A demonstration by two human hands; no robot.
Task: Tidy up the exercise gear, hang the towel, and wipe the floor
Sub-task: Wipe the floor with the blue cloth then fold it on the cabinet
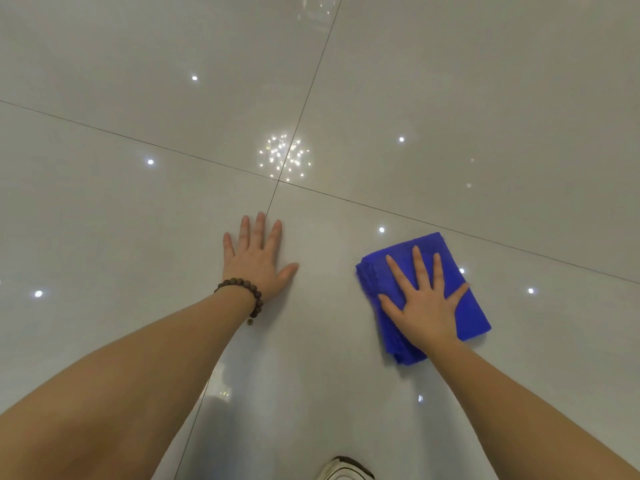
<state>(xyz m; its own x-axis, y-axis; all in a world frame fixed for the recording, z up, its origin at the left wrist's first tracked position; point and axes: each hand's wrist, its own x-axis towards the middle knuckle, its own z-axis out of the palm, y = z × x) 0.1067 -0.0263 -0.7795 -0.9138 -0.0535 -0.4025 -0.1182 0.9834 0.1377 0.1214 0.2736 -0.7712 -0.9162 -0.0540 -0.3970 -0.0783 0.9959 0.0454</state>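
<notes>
**Both palms down on tile, blue cloth under the right one**

Left hand (258,263): flat on the glossy pale floor (485,98), palm down. Fingers (260,230) straight and spread only a little, thumb angled out to the right. Nothing under it or in it. The middle fingertip lies about on the dark grout line (304,98) that runs away from the camera. A bracelet of dark brown beads (242,289) circles the wrist, one small bead dangling on the near side. Bare forearm runs back to the lower left corner.

Centre: bare tile between the two hands; they are well apart. Beyond the left fingertips, four tiles meet at a cross of grout lines, with a cluster of ceiling-light reflections (285,155) just past it. Single bright reflected dots are scattered across the tiles.

Right hand (424,303): pressed flat on a folded blue cloth (471,313), fingers fanned wide, straight, not curled round any edge. The cloth lies flat on the floor, its far edge showing beyond the fingertips, its right portion clear of the little finger, its near-left folds bunched beside the thumb and wrist. Cloth sits near the diagonal grout line on its far side, not touching it.

Bottom edge: toe of a pale shoe (341,471), between the forearms.
</notes>
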